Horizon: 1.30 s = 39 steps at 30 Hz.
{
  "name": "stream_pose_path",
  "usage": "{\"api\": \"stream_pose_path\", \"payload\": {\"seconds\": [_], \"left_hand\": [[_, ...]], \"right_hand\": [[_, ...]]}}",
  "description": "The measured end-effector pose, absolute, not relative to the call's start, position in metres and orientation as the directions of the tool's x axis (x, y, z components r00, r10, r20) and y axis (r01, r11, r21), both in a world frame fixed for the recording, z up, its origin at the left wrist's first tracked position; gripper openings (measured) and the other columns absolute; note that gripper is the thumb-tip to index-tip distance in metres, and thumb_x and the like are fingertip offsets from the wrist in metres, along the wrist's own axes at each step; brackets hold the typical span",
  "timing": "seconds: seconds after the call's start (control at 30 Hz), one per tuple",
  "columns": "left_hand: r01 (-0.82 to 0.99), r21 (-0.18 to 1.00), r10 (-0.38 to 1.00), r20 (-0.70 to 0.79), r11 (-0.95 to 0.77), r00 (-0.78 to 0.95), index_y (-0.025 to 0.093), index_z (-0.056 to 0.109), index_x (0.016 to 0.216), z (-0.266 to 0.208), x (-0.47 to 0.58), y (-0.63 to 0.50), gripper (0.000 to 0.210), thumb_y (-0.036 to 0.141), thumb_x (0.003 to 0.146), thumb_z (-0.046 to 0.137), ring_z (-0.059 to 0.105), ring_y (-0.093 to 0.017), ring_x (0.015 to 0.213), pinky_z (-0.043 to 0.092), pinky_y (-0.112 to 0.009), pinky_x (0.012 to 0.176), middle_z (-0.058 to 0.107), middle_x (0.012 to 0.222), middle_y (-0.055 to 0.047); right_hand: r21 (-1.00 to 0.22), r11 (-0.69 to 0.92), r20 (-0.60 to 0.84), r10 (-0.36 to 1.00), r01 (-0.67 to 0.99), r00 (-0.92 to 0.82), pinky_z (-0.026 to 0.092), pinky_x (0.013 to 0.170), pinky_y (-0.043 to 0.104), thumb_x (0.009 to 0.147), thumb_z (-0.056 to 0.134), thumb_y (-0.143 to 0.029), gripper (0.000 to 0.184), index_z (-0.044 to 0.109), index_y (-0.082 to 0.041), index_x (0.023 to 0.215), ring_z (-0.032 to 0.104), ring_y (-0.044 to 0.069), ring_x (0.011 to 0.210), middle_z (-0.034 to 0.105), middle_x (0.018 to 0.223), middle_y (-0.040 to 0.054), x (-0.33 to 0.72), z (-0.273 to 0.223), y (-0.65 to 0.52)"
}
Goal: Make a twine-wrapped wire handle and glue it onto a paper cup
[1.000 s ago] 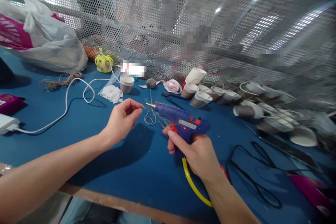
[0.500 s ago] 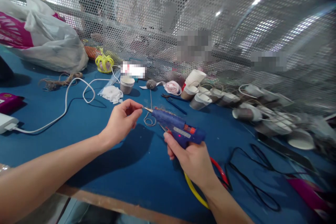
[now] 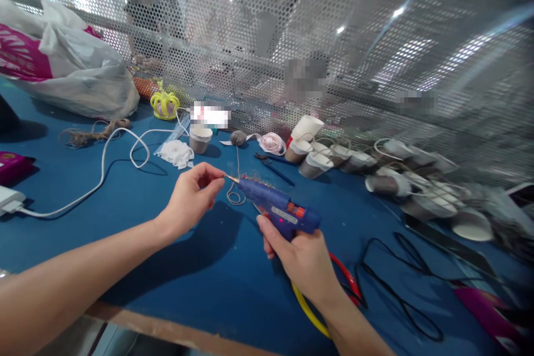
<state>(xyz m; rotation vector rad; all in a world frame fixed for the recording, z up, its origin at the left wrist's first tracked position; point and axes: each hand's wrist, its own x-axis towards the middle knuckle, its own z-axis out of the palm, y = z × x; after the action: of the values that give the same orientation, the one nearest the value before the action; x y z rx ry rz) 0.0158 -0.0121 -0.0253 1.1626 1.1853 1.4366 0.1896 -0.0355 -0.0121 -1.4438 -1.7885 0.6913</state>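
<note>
A blue hot glue gun [image 3: 271,206] with a small red light is gripped in my right hand [image 3: 302,256], its metal nozzle [image 3: 232,178] pointing left. My left hand [image 3: 196,197] is pinched closed right at the nozzle's tip; whatever sits between thumb and forefinger is too small to make out. Behind the nozzle, a thin grey cord [image 3: 236,196] lies looped on the table and runs back to a small grey ball of cord [image 3: 238,138]. A grey-wrapped paper cup [image 3: 201,142] stands beyond my left hand, beside a bunch of white lace [image 3: 177,154].
Blue-handled pliers [image 3: 277,169] and a pink ribbon roll [image 3: 272,144] lie behind the glue gun. Several wrapped cups with handles [image 3: 316,164] line the right side along a perforated metal screen [image 3: 250,39]. A white cable [image 3: 102,172] crosses the left; a black cable [image 3: 400,289] curls at right.
The view has shifted slightly. Both hands keep nearly the same pose, with the nozzle still at my left fingertips.
</note>
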Motion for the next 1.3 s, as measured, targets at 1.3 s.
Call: {"api": "stream_pose_path", "payload": {"seconds": [1.3], "left_hand": [[-0.362, 0.929, 0.995, -0.096, 0.080, -0.027, 0.014, 0.052, 0.071, -0.020, 0.015, -0.011, 0.011, 0.017, 0.065, 0.062, 0.040, -0.004, 0.041, 0.032, -0.017, 0.040, 0.045, 0.048, 0.007]], "right_hand": [[-0.902, 0.153, 0.081, 0.978, 0.404, -0.190, 0.039, 0.039, 0.022, 0.077, 0.053, -0.042, 0.032, 0.063, -0.011, 0.077, 0.045, 0.009, 0.035, 0.048, 0.040, -0.0037, 0.197, -0.001, -0.033]]}}
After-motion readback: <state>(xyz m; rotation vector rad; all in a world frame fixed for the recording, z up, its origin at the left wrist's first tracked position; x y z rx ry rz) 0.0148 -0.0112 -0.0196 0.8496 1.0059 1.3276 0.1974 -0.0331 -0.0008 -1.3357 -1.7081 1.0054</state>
